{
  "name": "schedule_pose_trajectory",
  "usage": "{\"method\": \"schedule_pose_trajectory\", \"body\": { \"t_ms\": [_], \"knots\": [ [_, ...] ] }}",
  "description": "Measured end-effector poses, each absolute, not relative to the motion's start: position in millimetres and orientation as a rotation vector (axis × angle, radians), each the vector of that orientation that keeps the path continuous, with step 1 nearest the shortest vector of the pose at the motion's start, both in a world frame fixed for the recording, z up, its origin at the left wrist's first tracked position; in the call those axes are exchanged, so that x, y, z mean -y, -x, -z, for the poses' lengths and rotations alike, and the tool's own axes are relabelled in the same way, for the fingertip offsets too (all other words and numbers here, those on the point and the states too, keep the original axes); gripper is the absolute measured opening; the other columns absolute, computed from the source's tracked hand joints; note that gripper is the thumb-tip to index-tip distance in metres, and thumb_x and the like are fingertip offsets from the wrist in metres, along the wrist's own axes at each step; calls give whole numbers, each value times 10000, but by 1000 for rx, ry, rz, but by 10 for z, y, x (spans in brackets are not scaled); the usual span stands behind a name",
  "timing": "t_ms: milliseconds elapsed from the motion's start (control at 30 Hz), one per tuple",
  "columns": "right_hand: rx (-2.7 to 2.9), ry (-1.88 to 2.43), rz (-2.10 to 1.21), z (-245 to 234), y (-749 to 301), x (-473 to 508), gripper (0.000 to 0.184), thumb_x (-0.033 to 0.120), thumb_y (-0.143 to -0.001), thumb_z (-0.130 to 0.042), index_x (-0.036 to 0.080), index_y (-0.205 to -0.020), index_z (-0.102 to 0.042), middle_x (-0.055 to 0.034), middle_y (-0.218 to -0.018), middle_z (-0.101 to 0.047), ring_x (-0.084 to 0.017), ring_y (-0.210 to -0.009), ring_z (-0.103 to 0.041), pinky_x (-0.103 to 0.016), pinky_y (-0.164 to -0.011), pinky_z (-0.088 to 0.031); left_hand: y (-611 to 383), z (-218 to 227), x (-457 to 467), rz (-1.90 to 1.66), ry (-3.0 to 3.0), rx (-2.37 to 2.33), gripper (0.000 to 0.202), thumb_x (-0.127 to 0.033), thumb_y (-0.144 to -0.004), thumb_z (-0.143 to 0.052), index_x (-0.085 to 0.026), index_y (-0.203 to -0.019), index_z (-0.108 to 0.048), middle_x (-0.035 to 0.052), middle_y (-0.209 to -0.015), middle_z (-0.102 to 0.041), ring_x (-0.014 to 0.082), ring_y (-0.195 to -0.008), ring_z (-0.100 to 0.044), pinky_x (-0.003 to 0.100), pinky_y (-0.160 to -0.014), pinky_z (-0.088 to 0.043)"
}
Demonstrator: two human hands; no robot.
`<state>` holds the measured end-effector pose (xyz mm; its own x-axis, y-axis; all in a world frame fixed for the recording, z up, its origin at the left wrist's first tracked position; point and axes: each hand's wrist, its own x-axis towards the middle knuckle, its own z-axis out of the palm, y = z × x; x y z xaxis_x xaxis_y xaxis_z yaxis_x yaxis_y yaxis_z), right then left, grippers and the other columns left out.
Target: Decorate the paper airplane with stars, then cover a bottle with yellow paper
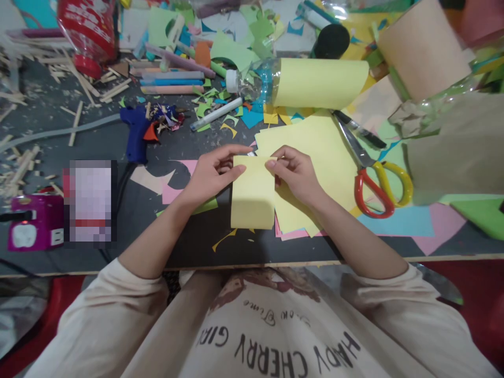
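Between my two hands hangs a small rectangular piece of yellow paper (252, 197). My left hand (214, 170) pinches its upper left corner, thumb in front. At the upper right corner, my right hand (293, 173) pinches it the same way. Behind and to the right lies a stack of larger yellow paper sheets (315, 142), with pink edges showing underneath. Scissors (374, 178) with one red and one yellow handle rest on the stack's right side. Beside their blades is a dark pen-like tool (362, 130).
A plastic bottle wrapped in yellow paper (321, 83) lies beyond the stack. To the left are a blue glue gun (136, 131), a purple power adapter (35, 223) and a red bottle (90, 37). Paper scraps, markers (173, 82) and wooden sticks litter the dark table (173, 249).
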<state>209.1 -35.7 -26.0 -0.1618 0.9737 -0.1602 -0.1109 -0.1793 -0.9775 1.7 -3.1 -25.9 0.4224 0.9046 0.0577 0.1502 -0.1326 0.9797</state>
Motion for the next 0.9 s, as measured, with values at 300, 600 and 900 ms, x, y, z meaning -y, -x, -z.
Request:
{"method": "schedule_pose_trajectory", "body": {
  "t_ms": [300,600,900],
  "knots": [
    [1139,1157,-1516,257,-2094,355,499,661,-723,-795,227,-735,-550,115,-458,-493,-57,-397,-464,-202,-442,-412,-12,274,36,-852,-1594,-982,280,-402,-811,-774,-219,-1022,-788,-30,-656,-460,72,-542,-326,222,-492,-239],
    [1132,1198,-1515,236,-2091,353,510,681,-701,-799,234,-728,-554,111,-449,-497,-70,-398,-477,-215,-444,-421,1,291,27,-852,-1572,-973,283,-405,-805,-776,-245,-1038,-788,-37,-644,-430,88,-531,-302,259,-504,-225],
    [1123,1188,-1521,230,-2082,354,517,682,-693,-804,232,-732,-554,113,-449,-487,-68,-397,-472,-214,-443,-419,-4,265,32,-846,-1571,-988,273,-357,-790,-769,-227,-1028,-792,-39,-635,-429,80,-527,-302,247,-488,-212]
  ]
}}
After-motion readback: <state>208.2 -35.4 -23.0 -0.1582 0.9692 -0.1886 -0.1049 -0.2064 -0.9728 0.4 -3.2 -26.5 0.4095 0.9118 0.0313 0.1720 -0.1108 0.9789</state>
